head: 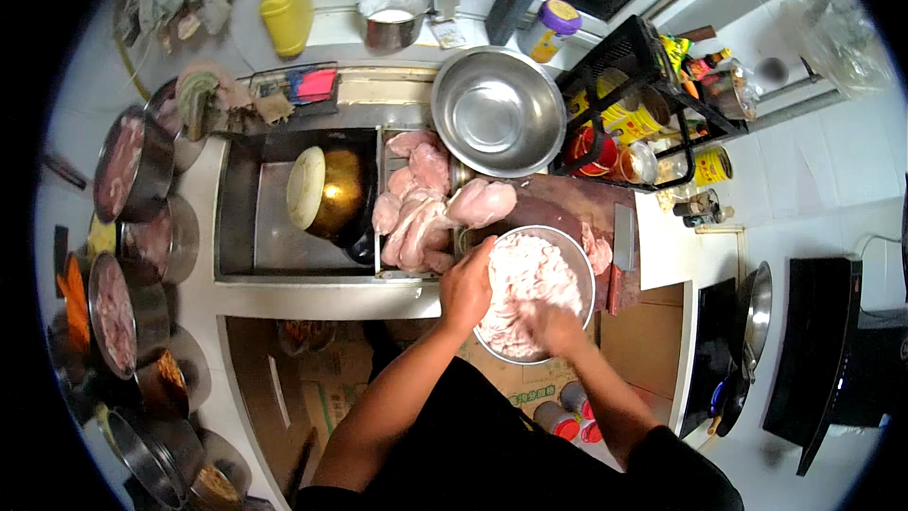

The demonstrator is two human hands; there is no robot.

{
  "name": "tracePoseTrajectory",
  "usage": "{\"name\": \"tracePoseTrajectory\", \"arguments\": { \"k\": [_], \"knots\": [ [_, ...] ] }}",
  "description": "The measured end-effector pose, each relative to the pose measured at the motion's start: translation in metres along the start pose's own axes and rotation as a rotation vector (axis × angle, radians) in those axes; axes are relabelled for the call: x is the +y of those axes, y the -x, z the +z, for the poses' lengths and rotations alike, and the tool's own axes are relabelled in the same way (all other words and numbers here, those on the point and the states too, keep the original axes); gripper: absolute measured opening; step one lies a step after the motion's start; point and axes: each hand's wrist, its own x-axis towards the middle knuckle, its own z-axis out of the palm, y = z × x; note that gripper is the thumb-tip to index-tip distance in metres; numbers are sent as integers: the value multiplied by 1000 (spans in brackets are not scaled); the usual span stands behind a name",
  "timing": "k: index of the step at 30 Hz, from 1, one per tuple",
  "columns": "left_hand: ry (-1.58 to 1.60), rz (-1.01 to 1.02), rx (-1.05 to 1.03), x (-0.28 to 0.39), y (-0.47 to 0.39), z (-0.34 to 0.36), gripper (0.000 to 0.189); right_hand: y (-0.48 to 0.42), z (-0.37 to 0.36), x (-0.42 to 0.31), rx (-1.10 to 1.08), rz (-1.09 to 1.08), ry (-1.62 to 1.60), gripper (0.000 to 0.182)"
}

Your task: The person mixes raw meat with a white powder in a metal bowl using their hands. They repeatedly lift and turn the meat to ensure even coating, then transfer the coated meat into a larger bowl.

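Note:
A metal bowl (pixel 588 277) filled with pale cut raw meat (pixel 533 271) is in front of me, partly over the front edge of the cutting board (pixel 532 202). My left hand (pixel 467 289) grips the bowl's left rim. My right hand (pixel 557 330) is down in the meat, its fingers blurred and partly hidden there. Whole raw chicken breasts (pixel 425 216) lie in a tray at the sink's right side, one reaching onto the board. A cleaver (pixel 623 241) with a red handle lies at the board's right end, beside small raw meat pieces (pixel 597 252).
A large steel bowl (pixel 496 112) stands behind the board, left of a black rack (pixel 617 96) with jars and packets. A pot (pixel 330 191) sits in the sink (pixel 248 213). Several steel containers line the left counter (pixel 213 326). At the far right is a wok (pixel 759 309).

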Motion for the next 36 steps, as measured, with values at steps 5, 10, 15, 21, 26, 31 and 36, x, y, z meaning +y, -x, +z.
{"name": "tracePoseTrajectory", "arguments": {
  "k": [5, 10, 15, 21, 26, 31, 36],
  "knots": [
    [14, -14, -33, -2, 5, 1, 42, -54, 48, -53, 421, 78, 111, 42],
    [30, -3, -14, -6, 11, 2, 45, -9, -31, -28, -123, 366, -481, 43],
    [12, -11, -29, -4, 3, 0, 44, -28, 49, -53, 237, 32, 304, 51],
    [1, 9, -52, 1, 7, 3, 43, -40, -11, -14, -11, 233, 145, 43],
    [2, -26, -43, -4, 6, 3, 42, -3, 38, -44, 255, -112, 53, 36],
    [11, -3, -6, -6, 8, 7, 42, 7, -24, 3, 188, 65, 140, 67],
    [15, -35, 19, 0, 9, 8, 41, -30, 10, -24, 16, 427, -127, 106]
  ]
}}
